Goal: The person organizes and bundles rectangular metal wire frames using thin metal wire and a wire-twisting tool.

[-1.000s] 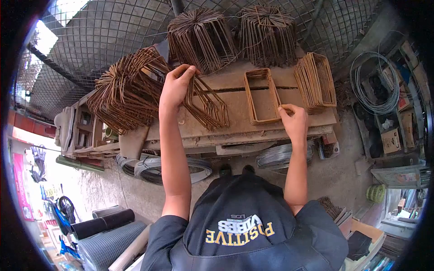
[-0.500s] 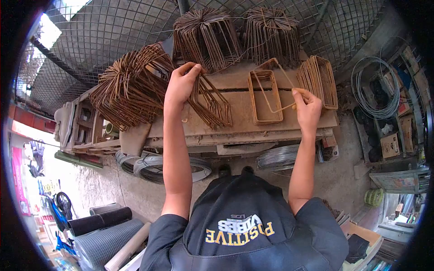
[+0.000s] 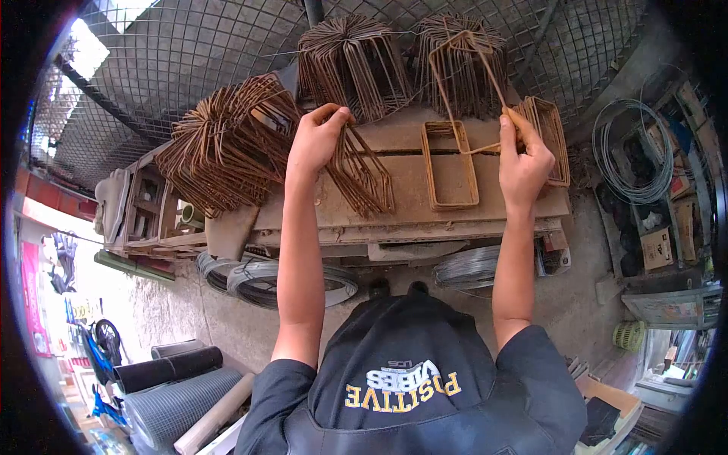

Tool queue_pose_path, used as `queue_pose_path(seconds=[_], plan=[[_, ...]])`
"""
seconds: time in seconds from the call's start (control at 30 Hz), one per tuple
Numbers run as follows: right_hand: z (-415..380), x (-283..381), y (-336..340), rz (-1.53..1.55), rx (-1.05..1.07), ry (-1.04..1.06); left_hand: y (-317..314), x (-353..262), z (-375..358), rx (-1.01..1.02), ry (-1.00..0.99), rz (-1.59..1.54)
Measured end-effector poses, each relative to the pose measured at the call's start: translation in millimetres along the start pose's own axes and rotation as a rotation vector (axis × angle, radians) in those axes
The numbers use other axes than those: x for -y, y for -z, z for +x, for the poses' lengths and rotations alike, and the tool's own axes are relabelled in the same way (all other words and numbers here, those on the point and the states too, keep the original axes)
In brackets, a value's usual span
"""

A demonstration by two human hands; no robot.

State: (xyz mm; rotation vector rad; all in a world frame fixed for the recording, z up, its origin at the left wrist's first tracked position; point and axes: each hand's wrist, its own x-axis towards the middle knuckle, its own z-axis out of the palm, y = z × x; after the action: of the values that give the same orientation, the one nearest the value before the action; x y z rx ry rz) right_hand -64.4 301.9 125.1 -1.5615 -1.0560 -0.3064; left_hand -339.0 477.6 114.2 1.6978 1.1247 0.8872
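Observation:
My left hand (image 3: 317, 140) is closed around the upper end of a bunch of rusty rebar stirrups (image 3: 370, 184), whose lower ends rest toward the table. My right hand (image 3: 525, 163) pinches a single bent-rod stirrup (image 3: 487, 70) by its near corner, holding it raised and tilted. Below and left of that hand, a small stack of rectangular stirrups (image 3: 455, 205) lies flat on the wooden table (image 3: 409, 182). Right behind the hand, more stirrups (image 3: 562, 144) stand on edge, partly covered by it.
A big fanned heap of stirrups (image 3: 220, 144) sits at the left. Two more bundles, one central (image 3: 353, 68) and one right (image 3: 462, 76), stand at the back against wire mesh. Wire coils (image 3: 292, 284) lie under the table; another coil (image 3: 633, 152) hangs right.
My right hand has shifted slightly right, and its stirrup has swung upward, away from the flat stack. My left hand keeps its grip on the bunch, nearly still.

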Motion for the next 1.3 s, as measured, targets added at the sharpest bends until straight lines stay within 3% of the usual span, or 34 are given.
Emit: queue_pose_path(seconds=[0.27, 0.47, 0.73, 0.83, 0.9, 1.03, 1.3], plan=[[-4.1, 13.4, -9.8, 0.067, 0.207, 0.089, -1.6, 4.2, 2.2, 0.003, -0.030, -0.025], [-7.5, 26.4, -18.2, 0.030, 0.600, 0.096, -0.9, 5.1, 3.4, 0.002, -0.026, -0.004], [-7.0, 33.8, -32.5, -0.035, 0.638, 0.145, -1.8, -2.1, -1.2, -0.009, -0.027, 0.000], [-6.7, 31.6, -38.5, -0.031, 0.560, 0.229, -1.7, -4.0, -1.0, -0.005, -0.015, 0.014], [-3.1, 40.4, -36.7, -0.060, 0.693, 0.031, -2.3, -6.8, -2.2, -0.010, -0.012, 0.027], [-0.9, 54.2, -38.7, 0.050, 0.650, 0.098, -3.3, 0.6, 4.3, 0.007, -0.003, 0.009], [5.6, 62.7, -64.4, 0.258, 0.802, -0.171, -8.9, 0.5, 4.6, 0.012, -0.041, -0.019]])
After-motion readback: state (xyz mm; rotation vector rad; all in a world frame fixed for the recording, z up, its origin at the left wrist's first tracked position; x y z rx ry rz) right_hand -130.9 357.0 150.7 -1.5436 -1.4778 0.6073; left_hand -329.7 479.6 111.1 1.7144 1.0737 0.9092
